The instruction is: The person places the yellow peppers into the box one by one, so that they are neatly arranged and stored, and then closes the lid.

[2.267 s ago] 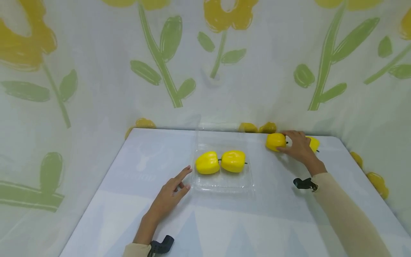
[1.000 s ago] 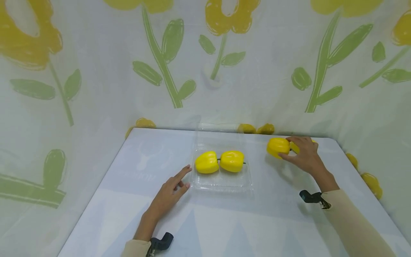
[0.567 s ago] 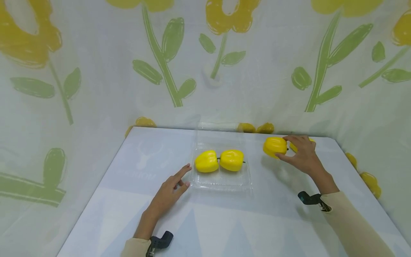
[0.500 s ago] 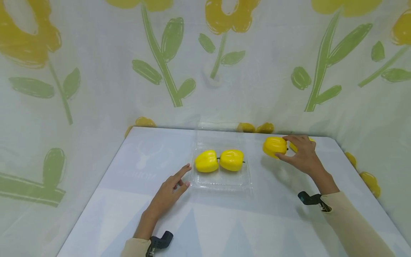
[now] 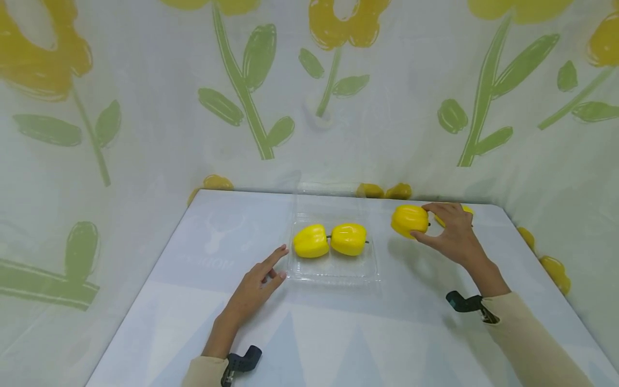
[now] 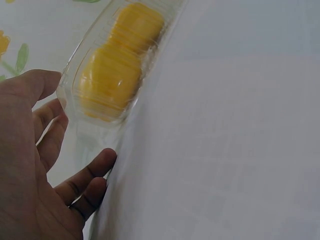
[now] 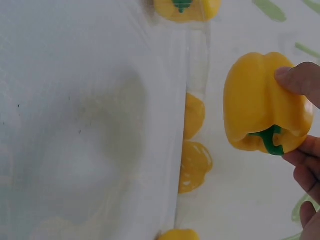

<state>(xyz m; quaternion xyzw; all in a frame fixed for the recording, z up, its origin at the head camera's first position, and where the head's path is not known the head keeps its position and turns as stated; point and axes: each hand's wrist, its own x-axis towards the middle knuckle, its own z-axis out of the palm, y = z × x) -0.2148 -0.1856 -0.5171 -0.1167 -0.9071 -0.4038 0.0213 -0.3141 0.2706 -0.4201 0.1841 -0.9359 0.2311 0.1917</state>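
Table [image 5: 338, 333]: a pale, broad surface, hung round behind with flowered cloth; it carried everything else.
Clear tray [image 5: 333, 269]: it sat mid-table, shallow and see-through, with two yellow peppers [image 5: 331, 240] lying side by side in it and touching.
Step in hand: judging by the raised pepper, the carrying stage of a pick-and-place, with the fruit clear of the table and well to the right of the tray.
Right hand [image 5: 454, 236]: it pinched the held pepper [image 5: 409, 220] between thumb and fingers at the stem end, to the tray's right and a little behind it.
Left hand [image 5: 256, 287]: it lay flat on the table just left of the tray, fingers straight and loose, the fingertips [image 6: 102, 162] at the tray's near-left corner, holding nothing.
Next move, as a judgement: a leftward carry over the tray rim and a gentle lowering into the free space beside the two already there.
Held pepper, look: glossy, plain yellow, lobed, with a short green stem [image 7: 270, 140] turned toward the palm.
Spare pepper [image 5: 466, 210]: mostly hidden behind the right hand, far right of the tray.
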